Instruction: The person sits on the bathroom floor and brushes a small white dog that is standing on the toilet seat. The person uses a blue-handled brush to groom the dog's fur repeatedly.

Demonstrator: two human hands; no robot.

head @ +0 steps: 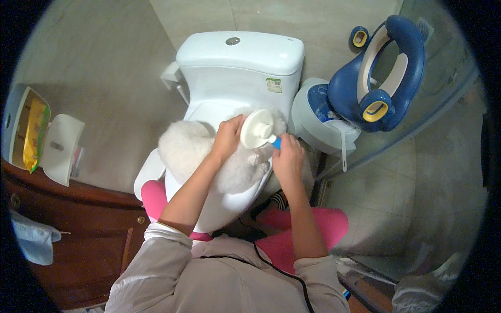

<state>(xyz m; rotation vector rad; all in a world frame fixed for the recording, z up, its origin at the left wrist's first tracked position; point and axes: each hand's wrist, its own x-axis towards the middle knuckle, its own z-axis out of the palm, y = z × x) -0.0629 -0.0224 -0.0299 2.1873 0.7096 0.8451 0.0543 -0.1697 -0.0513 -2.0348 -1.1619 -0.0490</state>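
A white fluffy animal (181,150), apparently a small dog, lies across the closed lid of a white toilet (238,56). My right hand (289,158) grips the blue handle of a round, white-backed brush (254,127), most likely a pet slicker brush. The disc of the brush is over the fur at the animal's right end, so its working face is hidden. My left hand (227,135) is curled against the fur at the disc's left edge, its fingertips partly hidden behind the disc. I cannot make out the animal's face.
At right, a blue child's toilet seat (344,82) rests on a grey lidded bin (307,123); a white long-handled tool (343,144) hangs there. Glass (395,143) curves beyond. An open wall box (19,129) holds a yellow packet (35,135). A black cord (280,270) crosses my lap.
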